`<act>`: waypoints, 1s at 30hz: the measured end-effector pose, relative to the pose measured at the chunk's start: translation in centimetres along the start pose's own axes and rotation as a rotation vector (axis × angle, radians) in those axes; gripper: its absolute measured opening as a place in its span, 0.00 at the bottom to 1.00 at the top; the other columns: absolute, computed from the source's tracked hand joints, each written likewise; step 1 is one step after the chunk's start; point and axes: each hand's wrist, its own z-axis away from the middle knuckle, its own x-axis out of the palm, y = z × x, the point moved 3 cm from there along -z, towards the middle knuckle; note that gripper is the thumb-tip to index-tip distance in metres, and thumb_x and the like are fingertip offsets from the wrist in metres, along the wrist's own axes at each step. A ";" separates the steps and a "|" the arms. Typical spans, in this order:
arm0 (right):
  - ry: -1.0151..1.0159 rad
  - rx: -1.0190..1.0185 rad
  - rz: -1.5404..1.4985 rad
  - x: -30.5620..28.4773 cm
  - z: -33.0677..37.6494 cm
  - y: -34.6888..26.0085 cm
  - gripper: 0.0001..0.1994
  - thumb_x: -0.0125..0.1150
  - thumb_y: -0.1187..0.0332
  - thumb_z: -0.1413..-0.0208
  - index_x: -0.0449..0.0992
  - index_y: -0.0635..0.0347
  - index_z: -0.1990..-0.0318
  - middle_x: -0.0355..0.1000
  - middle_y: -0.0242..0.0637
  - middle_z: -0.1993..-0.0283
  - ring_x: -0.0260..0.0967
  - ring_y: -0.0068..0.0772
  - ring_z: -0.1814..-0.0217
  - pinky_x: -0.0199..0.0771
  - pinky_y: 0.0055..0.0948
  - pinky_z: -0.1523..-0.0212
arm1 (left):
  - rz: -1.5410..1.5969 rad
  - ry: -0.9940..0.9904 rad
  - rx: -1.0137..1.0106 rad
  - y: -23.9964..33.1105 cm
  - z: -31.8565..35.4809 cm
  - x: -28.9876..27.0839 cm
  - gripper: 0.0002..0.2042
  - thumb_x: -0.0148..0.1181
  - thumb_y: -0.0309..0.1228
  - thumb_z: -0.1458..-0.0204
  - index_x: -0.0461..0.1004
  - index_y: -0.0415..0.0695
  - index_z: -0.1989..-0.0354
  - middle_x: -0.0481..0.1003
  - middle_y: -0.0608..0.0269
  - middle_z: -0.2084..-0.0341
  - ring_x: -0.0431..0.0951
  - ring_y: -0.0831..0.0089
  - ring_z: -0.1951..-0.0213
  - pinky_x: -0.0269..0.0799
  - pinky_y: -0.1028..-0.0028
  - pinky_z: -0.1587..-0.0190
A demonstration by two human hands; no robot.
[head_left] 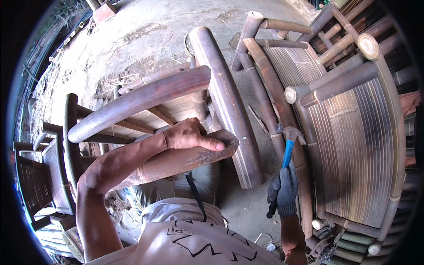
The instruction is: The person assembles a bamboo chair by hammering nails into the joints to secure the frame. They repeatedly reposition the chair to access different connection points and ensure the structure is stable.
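Observation:
My left hand [190, 136] is bare and rests on a thick brown bamboo pole [176, 161] that lies across my lap, with the thumb stretched along its top near the cut end. My right hand [282, 192] wears a dark glove and grips a hammer [289, 143] with a blue handle and a metal head, held upright beside a bamboo chair [349, 132]. In front of me stands another bamboo chair frame [145, 99] with a curved top rail and a thick armrest [225, 101].
The bamboo chair on the right has a slatted seat and round cut pole ends. More bamboo furniture [44, 176] stands at the left. Bare dirt and concrete ground [145, 39] stretches ahead, with scraps and cut pieces lying near my feet.

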 end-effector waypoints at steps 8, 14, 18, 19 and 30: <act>0.013 -0.265 0.649 -1.6 3.1 -3.7 0.29 0.46 0.72 0.36 0.49 0.58 0.28 0.67 0.38 0.76 0.66 0.29 0.79 0.70 0.31 0.76 | 0.028 0.007 0.035 0.3 -0.2 0.0 0.41 0.64 0.71 0.63 0.79 0.32 0.80 0.75 0.55 0.85 0.76 0.68 0.76 0.69 0.66 0.70; 0.028 -0.778 1.057 1.5 6.5 -10.6 0.30 0.51 0.75 0.43 0.55 0.69 0.32 0.72 0.53 0.52 0.74 0.41 0.57 0.76 0.37 0.54 | -0.017 0.035 0.067 0.3 -0.6 -0.1 0.43 0.64 0.72 0.64 0.78 0.30 0.82 0.75 0.51 0.85 0.78 0.66 0.76 0.71 0.65 0.69; -0.052 -0.937 1.427 3.4 5.8 -10.4 0.30 0.55 0.76 0.44 0.57 0.67 0.33 0.74 0.51 0.61 0.74 0.41 0.71 0.75 0.34 0.71 | -0.021 0.018 0.064 0.4 -0.1 -0.1 0.45 0.62 0.73 0.64 0.79 0.29 0.78 0.78 0.48 0.80 0.80 0.63 0.71 0.72 0.64 0.64; -0.212 -0.645 1.560 3.8 6.1 -10.7 0.30 0.55 0.79 0.44 0.56 0.69 0.33 0.74 0.56 0.56 0.77 0.43 0.68 0.75 0.33 0.71 | -0.034 0.029 0.064 0.4 0.0 -0.2 0.45 0.61 0.74 0.64 0.80 0.29 0.78 0.78 0.47 0.79 0.80 0.63 0.71 0.73 0.64 0.64; -0.034 -1.059 1.551 3.1 5.9 -9.3 0.31 0.61 0.70 0.44 0.59 0.70 0.34 0.75 0.47 0.70 0.69 0.45 0.83 0.72 0.39 0.77 | -0.122 -0.036 0.054 0.6 0.3 -0.4 0.52 0.54 0.78 0.64 0.80 0.25 0.68 0.79 0.37 0.66 0.79 0.53 0.55 0.71 0.61 0.49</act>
